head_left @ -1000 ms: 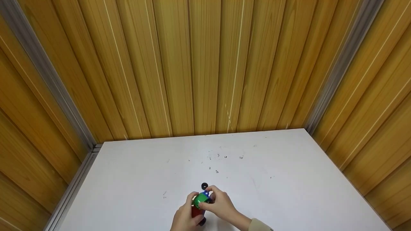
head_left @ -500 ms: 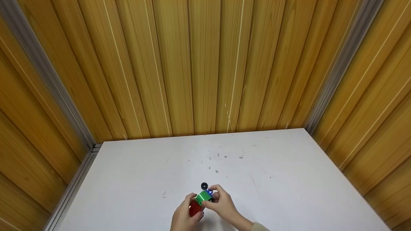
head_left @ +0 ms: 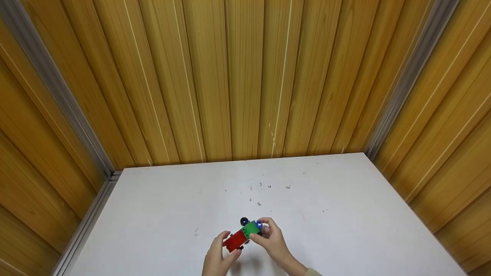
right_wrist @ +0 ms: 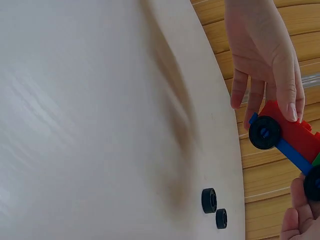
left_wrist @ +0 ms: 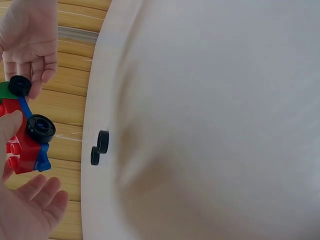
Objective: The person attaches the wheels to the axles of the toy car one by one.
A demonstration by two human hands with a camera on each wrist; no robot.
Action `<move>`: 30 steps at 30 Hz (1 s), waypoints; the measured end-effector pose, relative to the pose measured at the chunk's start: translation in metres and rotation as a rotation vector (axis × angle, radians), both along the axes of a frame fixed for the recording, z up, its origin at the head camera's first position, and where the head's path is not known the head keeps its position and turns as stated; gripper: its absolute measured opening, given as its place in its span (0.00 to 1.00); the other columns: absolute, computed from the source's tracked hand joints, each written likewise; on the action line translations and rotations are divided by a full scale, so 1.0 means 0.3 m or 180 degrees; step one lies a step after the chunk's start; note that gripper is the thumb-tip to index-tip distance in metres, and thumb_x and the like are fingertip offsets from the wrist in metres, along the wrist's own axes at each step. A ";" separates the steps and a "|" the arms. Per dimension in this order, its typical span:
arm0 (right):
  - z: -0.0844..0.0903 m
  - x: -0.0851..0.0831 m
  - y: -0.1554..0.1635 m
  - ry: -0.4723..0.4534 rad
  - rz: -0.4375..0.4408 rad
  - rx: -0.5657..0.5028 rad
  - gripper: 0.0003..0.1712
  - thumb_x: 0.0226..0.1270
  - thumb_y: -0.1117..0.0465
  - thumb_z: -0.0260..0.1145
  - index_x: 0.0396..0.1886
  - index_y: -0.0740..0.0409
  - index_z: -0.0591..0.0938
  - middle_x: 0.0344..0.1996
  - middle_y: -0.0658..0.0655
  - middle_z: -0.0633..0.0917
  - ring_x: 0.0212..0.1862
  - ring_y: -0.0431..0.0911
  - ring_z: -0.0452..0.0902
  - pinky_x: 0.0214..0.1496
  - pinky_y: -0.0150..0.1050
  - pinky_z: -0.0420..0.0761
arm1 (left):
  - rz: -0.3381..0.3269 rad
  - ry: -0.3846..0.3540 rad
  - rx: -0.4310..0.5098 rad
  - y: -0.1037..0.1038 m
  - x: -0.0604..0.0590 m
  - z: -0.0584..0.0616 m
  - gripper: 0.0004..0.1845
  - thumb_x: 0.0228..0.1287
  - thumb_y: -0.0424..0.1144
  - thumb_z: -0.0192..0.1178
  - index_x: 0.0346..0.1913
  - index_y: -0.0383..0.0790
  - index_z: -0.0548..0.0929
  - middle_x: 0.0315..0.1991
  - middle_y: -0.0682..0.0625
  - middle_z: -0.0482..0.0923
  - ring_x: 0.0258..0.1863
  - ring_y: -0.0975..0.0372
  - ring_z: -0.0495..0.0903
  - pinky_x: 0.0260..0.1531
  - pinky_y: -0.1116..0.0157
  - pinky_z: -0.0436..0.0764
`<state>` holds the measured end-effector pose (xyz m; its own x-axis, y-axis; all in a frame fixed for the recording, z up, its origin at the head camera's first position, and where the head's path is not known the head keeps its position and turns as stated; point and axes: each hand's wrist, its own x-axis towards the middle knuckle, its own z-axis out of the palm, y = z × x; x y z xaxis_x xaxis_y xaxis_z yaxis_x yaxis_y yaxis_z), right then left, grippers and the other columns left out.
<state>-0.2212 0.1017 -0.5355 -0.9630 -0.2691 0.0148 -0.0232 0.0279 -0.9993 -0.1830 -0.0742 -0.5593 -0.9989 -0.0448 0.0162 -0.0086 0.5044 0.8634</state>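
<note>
Both hands hold a toy car (head_left: 236, 240) of building blocks above the white table. Its body has a red block (right_wrist: 297, 135) and a green block (head_left: 251, 229) end to end on a blue base (right_wrist: 294, 156). Black wheels (left_wrist: 41, 128) sit on the side shown in each wrist view. My left hand (head_left: 219, 255) grips the red end between thumb and fingers. At the green end, my right hand (head_left: 273, 241) pinches the car with thumb and fingers. A blue piece (head_left: 259, 223) shows by the right fingertips, partly hidden.
Two loose black wheels (right_wrist: 209, 200) stand on the white table (head_left: 161, 214) beyond the car. In the head view one loose wheel (head_left: 244, 221) lies just behind the car. Wood-patterned walls (head_left: 245, 76) enclose the table at the back and sides.
The car has turned and shifted right, so its red and green tops now show fully. My right hand has moved slightly right; the left hand's fingers have spread along the red end.
</note>
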 end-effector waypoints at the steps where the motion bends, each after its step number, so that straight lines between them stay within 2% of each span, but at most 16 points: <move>1: 0.002 0.001 0.001 -0.0015 -0.0013 -0.0026 0.29 0.55 0.63 0.63 0.52 0.69 0.62 0.38 0.62 0.83 0.34 0.38 0.78 0.40 0.28 0.79 | -0.0010 0.0011 -0.0007 0.000 0.000 0.000 0.35 0.47 0.51 0.64 0.57 0.39 0.67 0.55 0.42 0.71 0.48 0.51 0.74 0.44 0.48 0.76; 9: 0.005 0.014 0.008 -0.0026 -0.0001 -0.0200 0.31 0.56 0.61 0.63 0.54 0.69 0.60 0.40 0.61 0.82 0.37 0.38 0.78 0.42 0.28 0.79 | -0.0012 -0.0073 0.0067 0.000 0.000 0.011 0.31 0.49 0.45 0.64 0.56 0.41 0.69 0.52 0.44 0.73 0.42 0.57 0.77 0.38 0.51 0.79; 15: -0.003 0.017 0.013 -0.0059 0.0075 -0.0162 0.32 0.54 0.63 0.64 0.55 0.65 0.60 0.37 0.59 0.83 0.34 0.37 0.76 0.38 0.29 0.77 | 0.0025 0.0201 0.0046 -0.001 0.001 0.011 0.26 0.50 0.35 0.63 0.54 0.40 0.71 0.48 0.44 0.75 0.32 0.65 0.77 0.30 0.70 0.77; 18: -0.005 0.016 0.017 -0.0068 0.0144 -0.0095 0.32 0.54 0.63 0.64 0.56 0.63 0.61 0.36 0.57 0.83 0.33 0.38 0.74 0.37 0.29 0.76 | 0.0086 0.0272 0.0028 0.003 0.000 0.015 0.25 0.50 0.31 0.62 0.54 0.40 0.71 0.48 0.44 0.75 0.30 0.68 0.75 0.28 0.75 0.75; 25: -0.013 0.018 0.026 -0.0048 0.0224 0.0015 0.32 0.54 0.62 0.65 0.57 0.64 0.63 0.40 0.60 0.82 0.36 0.39 0.74 0.38 0.29 0.76 | 0.0137 0.0269 0.0131 0.002 -0.004 0.019 0.25 0.51 0.29 0.61 0.55 0.42 0.72 0.51 0.42 0.74 0.34 0.64 0.76 0.34 0.71 0.78; 30: -0.025 0.017 0.027 0.0094 0.0229 0.0146 0.31 0.53 0.64 0.65 0.56 0.68 0.64 0.37 0.61 0.83 0.32 0.35 0.74 0.35 0.28 0.73 | 0.0191 0.0239 0.0308 0.006 -0.007 0.018 0.27 0.52 0.28 0.59 0.58 0.40 0.69 0.54 0.40 0.71 0.37 0.61 0.77 0.37 0.68 0.80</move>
<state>-0.2159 0.1098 -0.5429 -0.9405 -0.3386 0.0288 -0.0560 0.0709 -0.9959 -0.1852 -0.0725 -0.5539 -0.9905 -0.1094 0.0837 0.0304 0.4191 0.9074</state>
